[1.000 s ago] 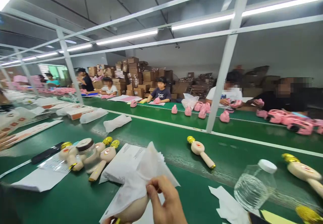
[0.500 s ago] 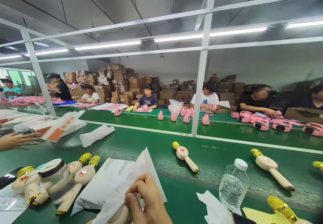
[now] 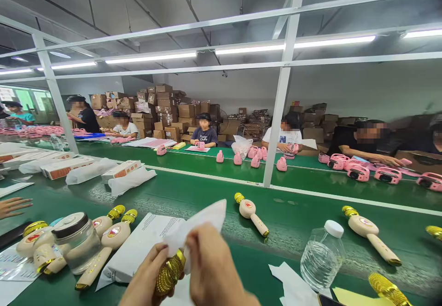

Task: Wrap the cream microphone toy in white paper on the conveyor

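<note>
My left hand (image 3: 145,276) and my right hand (image 3: 212,269) meet at the bottom centre of the view. Together they hold a toy microphone whose gold mesh head (image 3: 169,274) shows between them. My right hand also pinches a white translucent bag (image 3: 200,223) that stands up over the microphone. Just left of my hands lies a flat white bag with printed text (image 3: 138,246). A cream microphone with a gold head (image 3: 250,211) lies alone on the green belt (image 3: 207,195) beyond my hands.
A glass jar with a dark lid (image 3: 76,241) stands among several cream microphones at left. A clear plastic bottle (image 3: 321,260) stands at right, near another microphone (image 3: 369,232). A co-worker's hand (image 3: 14,204) rests at far left. People with pink toys sit along the far belt.
The gold microphone head has come out into view between my hands, and my left hand now grips it. The bag has lifted higher. The co-worker's hand has put its box down on the belt.
</note>
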A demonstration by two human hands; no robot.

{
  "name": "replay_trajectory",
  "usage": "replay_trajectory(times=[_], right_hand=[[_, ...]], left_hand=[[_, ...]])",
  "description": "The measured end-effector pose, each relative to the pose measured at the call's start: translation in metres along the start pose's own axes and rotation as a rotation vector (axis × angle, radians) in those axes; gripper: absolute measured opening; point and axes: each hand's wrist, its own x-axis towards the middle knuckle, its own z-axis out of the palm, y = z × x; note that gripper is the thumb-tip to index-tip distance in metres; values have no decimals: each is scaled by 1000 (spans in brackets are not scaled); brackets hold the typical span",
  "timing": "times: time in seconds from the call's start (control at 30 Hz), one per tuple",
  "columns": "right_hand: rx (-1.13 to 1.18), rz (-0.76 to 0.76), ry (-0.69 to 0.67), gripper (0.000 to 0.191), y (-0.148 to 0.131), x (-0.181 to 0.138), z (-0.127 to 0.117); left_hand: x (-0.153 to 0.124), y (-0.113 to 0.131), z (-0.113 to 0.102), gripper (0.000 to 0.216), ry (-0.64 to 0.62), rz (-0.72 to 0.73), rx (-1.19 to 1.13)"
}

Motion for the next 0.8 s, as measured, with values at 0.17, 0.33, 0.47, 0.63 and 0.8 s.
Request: replay_trajectory(times=[0.17,0.33,0.47,0.63,0.8], right_hand=[[141,372,-41,24,39,68,-52],[171,449,-157,24,63,75,-74],[224,517,-207,22,82,86,-61],[230,589,-123,21,120,139,-23],[334,672,-113,21,150,179,10]], left_hand=[[20,85,21,35,-444,-104,416],[40,130,36,26,-423,189,650],[63,146,48,17,-254,457,800],[122,167,80,25,-97,430,656],[183,164,116,33,8,181,251]])
